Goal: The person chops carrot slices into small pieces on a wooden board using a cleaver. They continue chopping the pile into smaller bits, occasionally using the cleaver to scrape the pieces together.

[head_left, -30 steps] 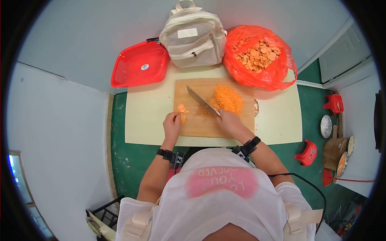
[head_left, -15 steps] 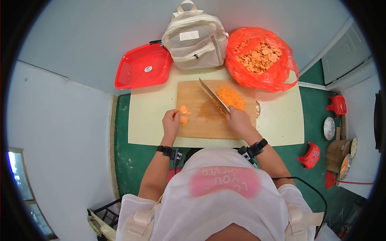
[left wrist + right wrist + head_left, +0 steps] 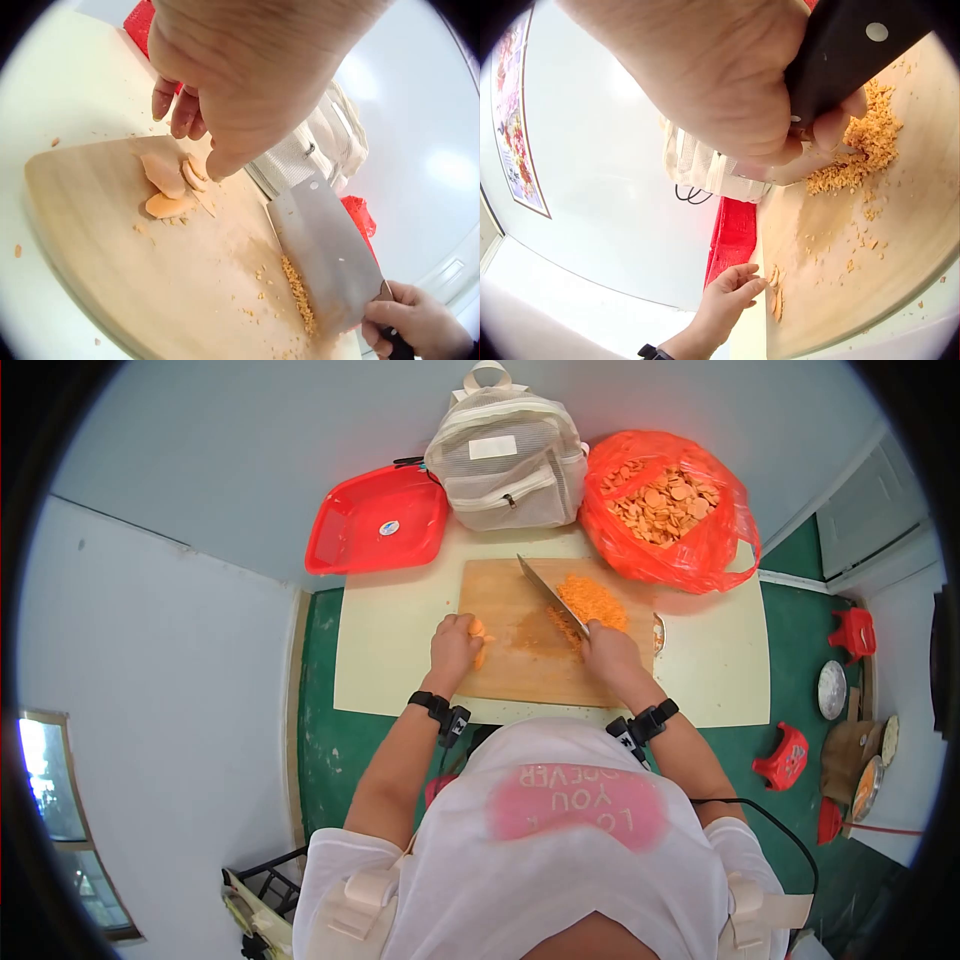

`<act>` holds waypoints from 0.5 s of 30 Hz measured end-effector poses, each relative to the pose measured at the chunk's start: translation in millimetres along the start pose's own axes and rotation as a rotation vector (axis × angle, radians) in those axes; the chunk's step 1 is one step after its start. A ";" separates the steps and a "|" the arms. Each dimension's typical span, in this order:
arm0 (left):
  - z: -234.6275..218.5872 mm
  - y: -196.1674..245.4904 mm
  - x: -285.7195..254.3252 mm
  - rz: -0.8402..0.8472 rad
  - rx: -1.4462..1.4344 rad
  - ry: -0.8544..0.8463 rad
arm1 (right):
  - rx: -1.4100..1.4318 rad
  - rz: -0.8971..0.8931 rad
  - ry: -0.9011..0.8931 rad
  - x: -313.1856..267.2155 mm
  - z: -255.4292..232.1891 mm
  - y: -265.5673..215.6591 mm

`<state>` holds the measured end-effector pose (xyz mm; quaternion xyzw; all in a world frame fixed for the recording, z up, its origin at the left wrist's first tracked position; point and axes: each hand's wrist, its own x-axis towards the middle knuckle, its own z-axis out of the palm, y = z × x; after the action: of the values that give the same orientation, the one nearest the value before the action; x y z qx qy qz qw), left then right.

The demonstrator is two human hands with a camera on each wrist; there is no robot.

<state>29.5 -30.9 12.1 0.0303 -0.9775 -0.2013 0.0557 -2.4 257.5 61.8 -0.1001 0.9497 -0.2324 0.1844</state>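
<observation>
My right hand [image 3: 612,658] grips the black handle [image 3: 847,52] of a broad-bladed cleaver [image 3: 322,247]. The blade stands against a heap of finely chopped orange bits [image 3: 597,600] on the right half of a wooden cutting board [image 3: 520,685]. At the board's left edge, my left hand [image 3: 455,652] hangs over a few orange vegetable slices [image 3: 165,206], carrot-like, that lie on the wood. Its fingers [image 3: 184,112] are loosely bent, with nothing visible between them. Crumbs of the chopped orange lie scattered across the board.
Behind the board stand a red plastic basin [image 3: 350,530], a beige mesh backpack [image 3: 515,460] and a red plastic bag [image 3: 740,510] full of round orange slices. A shiny dish [image 3: 659,632] shows at the board's right edge. Red stools [image 3: 783,757] stand on the green floor.
The cleaver has swung steeper and pushed toward the chopped heap, which has become narrower. My left hand has gone from fingertips gathered at the slices to loosely bent fingers over them.
</observation>
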 end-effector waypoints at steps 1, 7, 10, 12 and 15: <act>1.4 1.6 1.3 0.006 -0.004 -0.001 | 0.004 0.007 -0.003 0.0 0.0 1.3; -2.4 2.1 10.8 0.082 0.085 -0.153 | 0.002 0.035 -0.027 -3.0 -5.6 -3.3; 2.3 -4.1 13.3 0.142 0.071 -0.154 | 0.009 0.052 -0.028 -3.4 -5.6 -3.8; 3.8 -3.5 14.9 0.167 0.072 -0.110 | 0.019 0.050 -0.019 -2.9 -4.2 -2.3; 4.3 -0.8 15.4 0.160 0.015 -0.052 | 0.029 0.055 -0.020 -3.6 -4.7 -1.8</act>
<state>13.8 -31.2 9.4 -0.0525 -0.9794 -0.1896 0.0459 -0.7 258.8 67.6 -0.0735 0.9468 -0.2398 0.2015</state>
